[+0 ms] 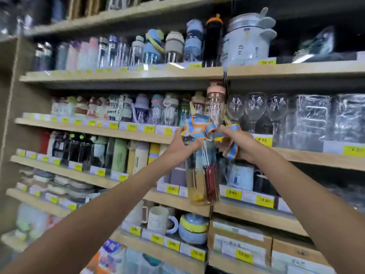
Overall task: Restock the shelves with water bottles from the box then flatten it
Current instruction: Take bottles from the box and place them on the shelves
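Note:
A clear plastic water bottle (203, 175) with a blue cap and a blue-and-orange strap (214, 133) hangs in the air in front of the shelves. My left hand (180, 143) grips the bottle near its neck. My right hand (240, 142) holds the strap, pulled out to the right of the cap. Behind the bottle, on the third shelf from the top (138, 135), stands a row of similar bottles, one with a pink cap (215, 101) right above my hands. The box is out of view.
Wooden shelves run across the whole view with yellow price tags. The upper shelf (122, 75) holds more bottles and a big container (246, 44). Stemmed glasses (254, 109) stand right of the bottles. Mugs (160, 220) and cartons (239, 242) fill lower shelves.

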Tool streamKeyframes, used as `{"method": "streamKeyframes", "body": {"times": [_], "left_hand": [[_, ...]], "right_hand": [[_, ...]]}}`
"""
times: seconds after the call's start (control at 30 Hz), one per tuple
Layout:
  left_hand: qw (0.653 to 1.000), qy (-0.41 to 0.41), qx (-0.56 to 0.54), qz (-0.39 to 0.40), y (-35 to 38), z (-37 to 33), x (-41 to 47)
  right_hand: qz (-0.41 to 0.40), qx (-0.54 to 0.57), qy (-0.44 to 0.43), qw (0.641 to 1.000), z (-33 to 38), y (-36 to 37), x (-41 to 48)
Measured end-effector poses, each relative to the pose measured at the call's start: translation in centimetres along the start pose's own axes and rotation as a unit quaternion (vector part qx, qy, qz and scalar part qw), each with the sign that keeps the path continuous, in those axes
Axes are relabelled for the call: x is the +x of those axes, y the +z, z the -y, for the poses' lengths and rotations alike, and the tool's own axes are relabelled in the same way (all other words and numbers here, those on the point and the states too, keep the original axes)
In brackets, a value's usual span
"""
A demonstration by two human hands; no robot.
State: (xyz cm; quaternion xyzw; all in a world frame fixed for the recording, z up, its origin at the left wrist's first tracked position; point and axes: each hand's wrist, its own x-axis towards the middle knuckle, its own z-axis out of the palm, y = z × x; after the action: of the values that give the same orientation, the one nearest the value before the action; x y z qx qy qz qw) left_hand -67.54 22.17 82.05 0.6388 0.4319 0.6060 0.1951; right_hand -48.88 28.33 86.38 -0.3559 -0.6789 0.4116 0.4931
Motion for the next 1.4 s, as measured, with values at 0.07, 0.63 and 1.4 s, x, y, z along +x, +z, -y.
{"method": "streamKeyframes", "body": {"times": [0.07, 0.63, 1.4], "left_hand": [[0.997, 0.024, 0.013, -0.072, -1.3, -0.5, 1.5], [0.971, -0.017, 0.028, -0.236, -8.4, -1.1, 2.9], [0.988, 0.004, -0.009, -0.156, -14.9, 2.0, 9.1]], "right_hand": [[0.072, -0.020, 0.030, 0.997, -0.2, 0.1, 1.5], [0.202, -0.217, -0.165, 0.941, 1.1, 10.7, 3.3], [0.129, -0.207, -0.225, 0.944, 4.6, 18.9, 6.5]]}}
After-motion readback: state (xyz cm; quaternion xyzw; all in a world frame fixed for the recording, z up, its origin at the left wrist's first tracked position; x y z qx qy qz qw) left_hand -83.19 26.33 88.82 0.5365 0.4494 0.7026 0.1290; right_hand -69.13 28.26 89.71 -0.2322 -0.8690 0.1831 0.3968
